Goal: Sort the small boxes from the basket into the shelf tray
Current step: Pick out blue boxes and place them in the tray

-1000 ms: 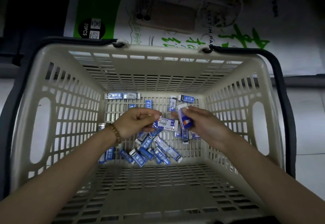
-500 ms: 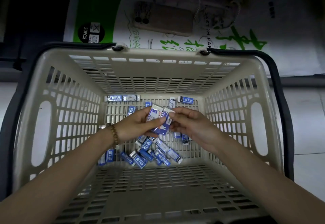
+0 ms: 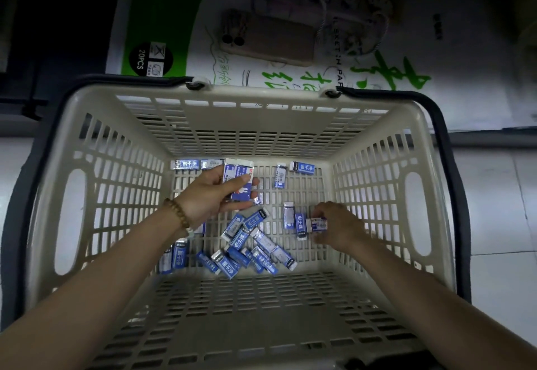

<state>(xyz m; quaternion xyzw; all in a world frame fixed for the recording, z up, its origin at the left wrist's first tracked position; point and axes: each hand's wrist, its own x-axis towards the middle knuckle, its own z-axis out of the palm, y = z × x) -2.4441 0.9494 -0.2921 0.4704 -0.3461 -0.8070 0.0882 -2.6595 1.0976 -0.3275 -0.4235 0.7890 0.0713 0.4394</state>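
Pale floor tiles (image 3: 494, 195) carry a cream basket (image 3: 238, 108) in dim light. Nearest, a loose heap of small boxes (image 3: 241, 239) lies on its mesh bottom. The right hand (image 3: 340, 224) pinches one box (image 3: 319, 223) lying there. The left hand (image 3: 209, 198) grips two boxes (image 3: 239, 179) side by side, lifted. More boxes (image 3: 302, 167) line the far wall. No shelf tray shows, so the sorting looks early, with most boxes left to move.

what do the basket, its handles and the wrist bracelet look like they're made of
Basket: cream moulded plastic with a matt look, judging by its uniform slotted walls and rounded rim. Handles: dark and smooth, probably plastic or rubber-coated; too dim to tell. Bracelet: round brown beads, likely wood, though the finish is unclear.
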